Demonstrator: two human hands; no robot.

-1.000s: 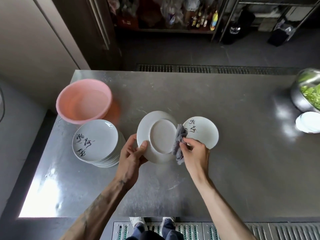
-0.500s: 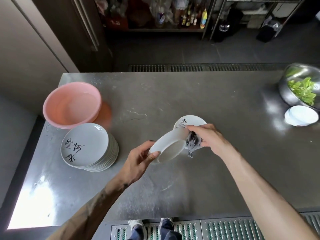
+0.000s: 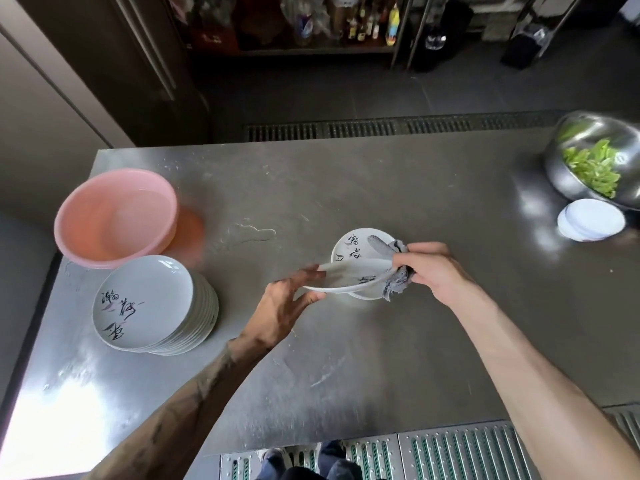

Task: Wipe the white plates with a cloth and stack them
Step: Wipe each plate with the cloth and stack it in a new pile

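A white plate point(image 3: 349, 277) with black lettering hangs nearly flat just above another white plate point(image 3: 356, 245) that lies on the steel table point(image 3: 381, 188). My left hand point(image 3: 289, 301) holds the upper plate's left rim, thumb below and fingers above. My right hand point(image 3: 431, 270) grips a grey cloth point(image 3: 394, 271) that is folded over the plate's right rim. A tall stack of white plates point(image 3: 149, 303) with the same lettering stands at the left.
A pink basin point(image 3: 114, 216) sits behind the tall stack. At the far right are a steel bowl of green leaves point(image 3: 595, 161) and a small pile of white dishes point(image 3: 590, 220). A water streak lies mid-table. Floor grating runs along the near edge.
The held plate has turned from underside facing me to face-up and nearly level, and has come down over the plate on the table. Both hands have moved with it.
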